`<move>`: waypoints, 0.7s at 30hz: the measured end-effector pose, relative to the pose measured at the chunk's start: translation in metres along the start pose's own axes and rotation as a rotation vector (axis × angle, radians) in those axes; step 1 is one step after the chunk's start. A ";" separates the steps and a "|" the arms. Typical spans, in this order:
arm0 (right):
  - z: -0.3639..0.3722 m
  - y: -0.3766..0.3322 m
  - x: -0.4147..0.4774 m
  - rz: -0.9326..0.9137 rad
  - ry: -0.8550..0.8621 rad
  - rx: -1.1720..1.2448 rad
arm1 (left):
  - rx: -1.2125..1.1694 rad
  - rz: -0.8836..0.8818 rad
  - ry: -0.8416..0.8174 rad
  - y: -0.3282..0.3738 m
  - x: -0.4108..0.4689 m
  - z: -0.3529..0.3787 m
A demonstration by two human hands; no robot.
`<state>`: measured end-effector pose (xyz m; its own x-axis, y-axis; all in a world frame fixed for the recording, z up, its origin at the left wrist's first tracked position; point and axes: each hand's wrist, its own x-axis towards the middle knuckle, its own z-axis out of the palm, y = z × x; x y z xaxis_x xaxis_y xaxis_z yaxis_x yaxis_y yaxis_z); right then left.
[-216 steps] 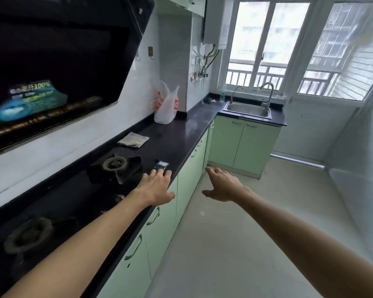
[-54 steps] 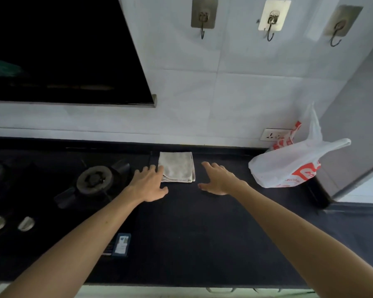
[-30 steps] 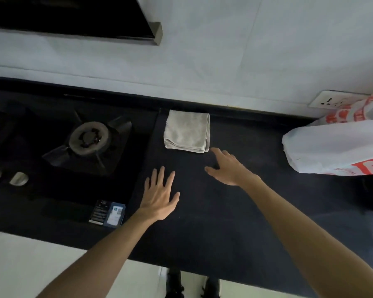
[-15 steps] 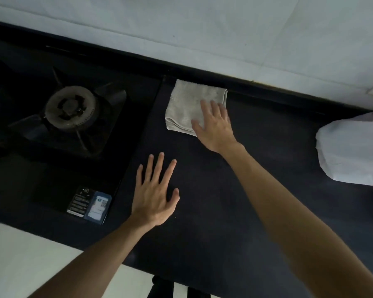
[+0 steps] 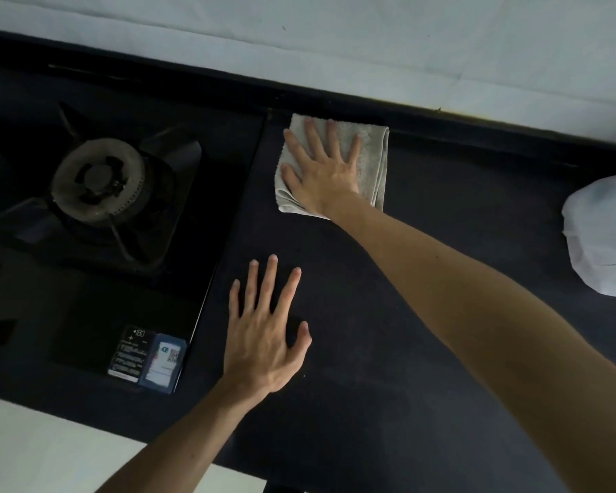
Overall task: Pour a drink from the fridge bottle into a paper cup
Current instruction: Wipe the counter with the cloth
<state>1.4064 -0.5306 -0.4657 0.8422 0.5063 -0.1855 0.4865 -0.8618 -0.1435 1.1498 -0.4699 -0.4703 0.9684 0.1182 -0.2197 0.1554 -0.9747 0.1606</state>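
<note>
Bottle and paper cup are outside my view, so I cannot tell where either sits. My right grip is spread wide and flat, fingers straight, lying on a folded grey cloth that rests on the dark worktop by its back edge. My left grip is wide too, fingers straight and fanned, holding nothing, nearer me than the right; whether it touches the worktop I cannot tell. Left of both grips sits a gas burner, with a label just left of the left grip. A white plastic bag lies well right of the right grip.
</note>
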 end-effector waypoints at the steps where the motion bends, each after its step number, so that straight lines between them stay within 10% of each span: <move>1: 0.000 0.001 0.000 0.005 0.007 -0.002 | 0.000 0.001 0.001 0.000 0.000 0.000; 21: 0.015 0.095 -0.180 0.038 -0.083 -0.075 | 0.007 -0.004 -0.001 0.001 -0.002 -0.004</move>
<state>1.2971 -0.7033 -0.4604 0.8400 0.4710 -0.2694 0.4728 -0.8790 -0.0626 1.1492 -0.4708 -0.4661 0.9677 0.1217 -0.2210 0.1576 -0.9756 0.1530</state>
